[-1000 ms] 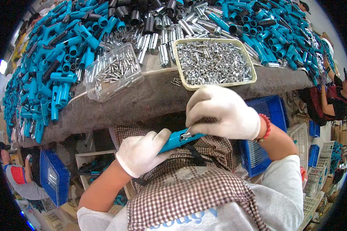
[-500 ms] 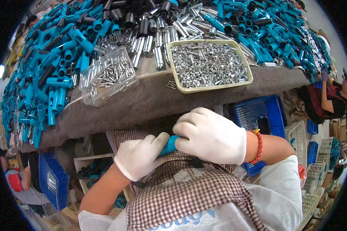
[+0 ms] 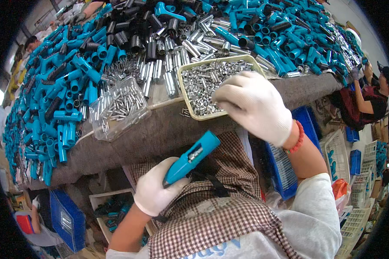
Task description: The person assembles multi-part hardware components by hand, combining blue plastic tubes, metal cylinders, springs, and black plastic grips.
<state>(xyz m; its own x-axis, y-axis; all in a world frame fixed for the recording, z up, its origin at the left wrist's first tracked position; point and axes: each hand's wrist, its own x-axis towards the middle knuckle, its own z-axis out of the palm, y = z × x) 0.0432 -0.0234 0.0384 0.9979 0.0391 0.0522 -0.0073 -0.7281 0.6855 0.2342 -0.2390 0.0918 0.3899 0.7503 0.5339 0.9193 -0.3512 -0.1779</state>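
We see a long table with thick brown cloth (image 3: 168, 129) hanging over its front edge. On it lies a big heap of blue-green tubes (image 3: 67, 115), smooth and shiny, with black and silver tubes (image 3: 170, 84) mixed in at the middle. The room is busy and packed, and another person (image 3: 367, 105) sits off to the right. A blue crate (image 3: 58, 203) stands low on the left. We spot a checked apron (image 3: 207, 220) across the lap.

Nearer, a cream tray (image 3: 209, 116) sits at the table's edge, and a clear box (image 3: 129, 123) of thin silver pins is beside it. Our right hand (image 3: 257, 101), in a white glove, blocks part of the tray; its fingers curl down, and we can't tell if they pinch anything. Our left hand (image 3: 155, 190) (gloved too) has its fingers wrapped around the low end of one blue-green tube (image 3: 205, 144). That tube tilts up above the lap, in front of the table. A silver piece (image 3: 195, 153) shows in its slot. Smallest are the shiny metal bits (image 3: 201, 84) filling the tray.
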